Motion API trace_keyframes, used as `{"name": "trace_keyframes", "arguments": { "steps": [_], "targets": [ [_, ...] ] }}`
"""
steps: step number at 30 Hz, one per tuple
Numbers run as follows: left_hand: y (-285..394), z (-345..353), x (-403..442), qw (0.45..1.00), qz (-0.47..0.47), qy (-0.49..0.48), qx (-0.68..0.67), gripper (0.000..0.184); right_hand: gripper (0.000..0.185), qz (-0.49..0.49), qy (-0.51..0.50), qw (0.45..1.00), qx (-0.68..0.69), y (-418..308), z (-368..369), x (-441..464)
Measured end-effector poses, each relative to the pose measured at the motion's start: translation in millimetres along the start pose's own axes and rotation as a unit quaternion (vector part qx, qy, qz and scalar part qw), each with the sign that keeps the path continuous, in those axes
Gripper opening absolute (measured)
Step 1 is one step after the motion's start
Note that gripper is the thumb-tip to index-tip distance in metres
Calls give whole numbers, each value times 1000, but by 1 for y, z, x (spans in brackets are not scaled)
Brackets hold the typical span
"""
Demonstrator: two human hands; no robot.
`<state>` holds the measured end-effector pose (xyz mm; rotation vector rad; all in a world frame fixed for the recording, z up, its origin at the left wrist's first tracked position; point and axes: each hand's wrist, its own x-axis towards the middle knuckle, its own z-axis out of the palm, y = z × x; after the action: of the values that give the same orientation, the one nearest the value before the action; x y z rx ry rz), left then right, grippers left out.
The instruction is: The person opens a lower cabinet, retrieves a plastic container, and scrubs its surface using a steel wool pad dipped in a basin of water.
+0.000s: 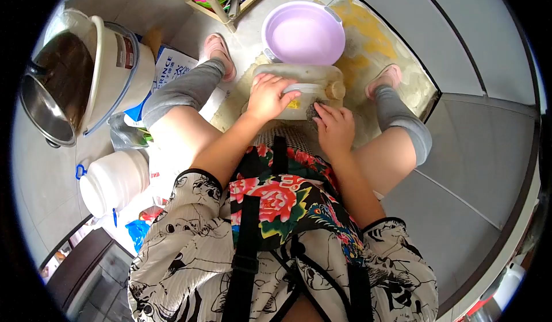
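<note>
A cloudy, translucent plastic jug (322, 72) lies between my lower legs, with a white handle (303, 87), a tan cap (334, 89) and a small yellow label (294, 103). My left hand (269, 96) holds the jug's left side, its fingers bent over the top and the thumb beside the handle. In my right hand (334, 127) is a dark grey steel wool scrubber (313, 112), pinched under the fingertips against the jug's near side. Part of the scrubber is hidden by the fingers.
Beyond the jug stands a light purple basin (303, 33) on a wet, yellow-stained floor. To the left are a white bucket (109, 72), a metal pot (49, 109) and a white plastic container (114, 182). A beige shelf rack (215, 3) is at the top; grey cabinets (477, 161) line the right.
</note>
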<state>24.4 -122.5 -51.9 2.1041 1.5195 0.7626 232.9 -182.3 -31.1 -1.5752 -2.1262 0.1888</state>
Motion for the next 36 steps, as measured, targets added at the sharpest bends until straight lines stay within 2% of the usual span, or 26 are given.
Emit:
{"name": "trace_keyframes", "arguments": {
  "steps": [5,10,14,19,24,26,28,31,33,35,36],
  "targets": [
    [0,2,3,998,43,30,21,30,30,28,46,998,38,-12,-13,14],
    [2,5,2,997,42,56,25,31,29,-15,39,998,-56,-3,8,45],
    [-3,9,5,996,48,70,24,30,27,29,5,996,-90,-6,6,60],
    [-4,6,5,997,29,67,7,28,21,30,88,992,-84,-18,14,37],
    [1,2,5,999,2,31,-35,27,26,-27,29,992,-117,5,-5,48],
    [-1,6,1,998,15,49,-25,26,26,-39,17,992,-123,2,-5,46],
    [1,6,-2,998,14,58,-10,25,25,21,47,993,-109,-10,3,38],
    [-3,6,3,997,22,67,-25,26,24,39,91,994,-55,-18,19,42],
    [-5,7,5,997,32,69,-33,25,24,51,90,992,-74,-22,20,43],
    [-8,10,3,994,55,94,-11,25,20,-6,87,995,-58,-29,18,41],
    [-6,8,4,994,56,91,-11,25,24,-26,85,995,-40,-26,19,39]
  ]
}}
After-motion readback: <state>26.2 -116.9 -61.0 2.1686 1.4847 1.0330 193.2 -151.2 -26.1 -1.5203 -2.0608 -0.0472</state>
